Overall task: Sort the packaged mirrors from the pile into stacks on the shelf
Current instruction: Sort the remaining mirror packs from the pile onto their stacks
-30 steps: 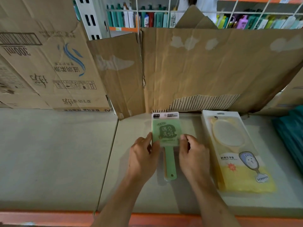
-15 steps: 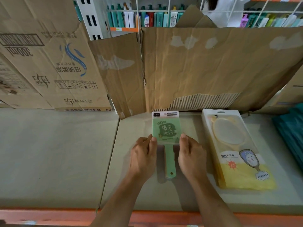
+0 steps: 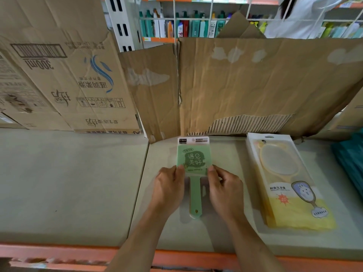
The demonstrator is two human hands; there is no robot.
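A green packaged hand mirror (image 3: 193, 160) lies flat on the grey shelf (image 3: 78, 183), its handle pointing toward me. My left hand (image 3: 170, 190) touches its lower left edge with thumb and fingertips, and my right hand (image 3: 224, 190) does the same on the lower right edge. A stack of yellow packaged mirrors (image 3: 288, 183) with a rabbit picture lies to the right, apart from the green one.
Flattened cardboard sheets (image 3: 255, 85) stand along the back of the shelf, with a printed carton (image 3: 64, 81) at the left. Teal packages (image 3: 351, 160) show at the right edge. An orange rail (image 3: 59, 256) marks the shelf's front edge. A person in white stands behind the far wire rack.
Both hands have slid the green mirror a little farther back toward the cardboard, and my fingertips now rest lower on its edges.
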